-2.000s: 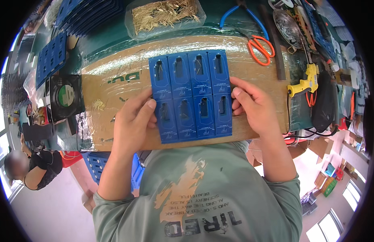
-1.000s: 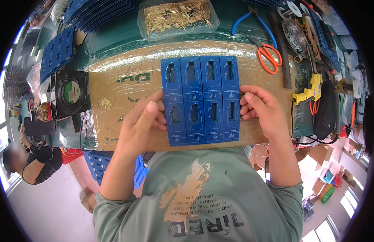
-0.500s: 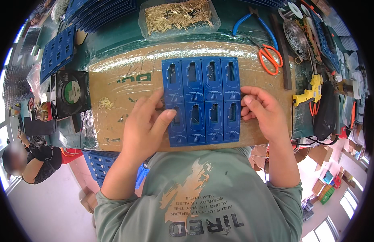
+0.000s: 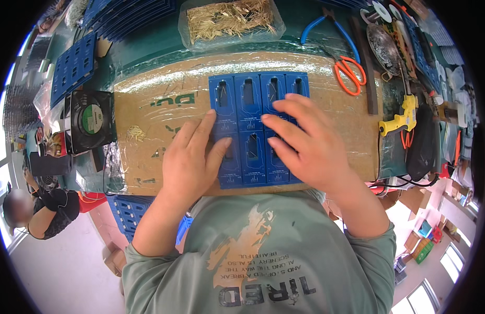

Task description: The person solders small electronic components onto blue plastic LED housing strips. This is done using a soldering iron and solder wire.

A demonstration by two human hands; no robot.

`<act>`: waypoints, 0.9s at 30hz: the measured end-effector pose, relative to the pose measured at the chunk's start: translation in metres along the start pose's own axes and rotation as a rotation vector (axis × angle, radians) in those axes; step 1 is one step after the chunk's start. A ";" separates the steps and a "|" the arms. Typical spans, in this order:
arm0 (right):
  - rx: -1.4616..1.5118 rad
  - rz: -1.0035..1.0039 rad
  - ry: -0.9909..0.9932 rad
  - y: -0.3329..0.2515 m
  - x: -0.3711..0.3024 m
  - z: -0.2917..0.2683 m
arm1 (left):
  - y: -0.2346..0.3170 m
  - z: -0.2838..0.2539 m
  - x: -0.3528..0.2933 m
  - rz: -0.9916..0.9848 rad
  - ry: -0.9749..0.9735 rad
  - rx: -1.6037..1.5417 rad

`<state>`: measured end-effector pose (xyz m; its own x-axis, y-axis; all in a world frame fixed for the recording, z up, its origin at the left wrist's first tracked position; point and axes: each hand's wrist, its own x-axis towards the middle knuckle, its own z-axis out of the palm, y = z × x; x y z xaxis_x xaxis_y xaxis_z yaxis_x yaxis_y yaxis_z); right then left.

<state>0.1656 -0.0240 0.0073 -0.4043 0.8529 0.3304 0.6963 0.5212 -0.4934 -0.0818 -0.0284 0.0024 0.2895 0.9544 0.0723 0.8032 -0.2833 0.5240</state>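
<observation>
A blue circuit board panel (image 4: 247, 128), marked into several upright sections with dark slots, lies flat on the cardboard sheet (image 4: 326, 70) before me. My left hand (image 4: 190, 157) rests along its left edge, fingers stretched and thumb apart, the fingertips touching the board. Over the panel's right half is my right hand (image 4: 313, 149), its fingers spread and nothing seen between them. That hand hides the lower right sections; whether its fingertips touch the board I cannot tell. Left of my left hand is a small heap of thin gold-coloured pins (image 4: 136, 133).
A clear tray (image 4: 278, 32) of gold-coloured pins stands at the back. Blue-handled pliers (image 4: 310, 30), orange-handled scissors (image 4: 351, 76) and a yellow soldering gun (image 4: 404, 118) lie to the right. A black fan (image 4: 90, 123) and stacked blue boards (image 4: 130, 18) are left; another person (image 4: 49, 206) sits beyond.
My right hand has moved left from beside the panel's right edge to over its right half, and its fingers have spread. My left hand has barely shifted.
</observation>
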 end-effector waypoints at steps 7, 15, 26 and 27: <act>-0.006 -0.168 0.071 -0.003 0.043 0.030 | 0.005 -0.003 0.002 -0.024 0.004 -0.027; -0.103 -0.202 -0.055 0.003 0.050 0.042 | -0.006 0.003 0.005 0.033 0.066 -0.007; 0.037 -0.157 0.052 0.004 0.040 0.001 | -0.009 -0.002 0.006 -0.074 0.044 -0.181; 0.082 -0.029 0.127 0.006 0.029 -0.013 | -0.014 -0.002 0.003 -0.069 0.048 -0.191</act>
<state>0.1653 0.0030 0.0242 -0.3410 0.8296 0.4421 0.6329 0.5504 -0.5445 -0.0934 -0.0215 -0.0035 0.2082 0.9757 0.0684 0.7057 -0.1982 0.6802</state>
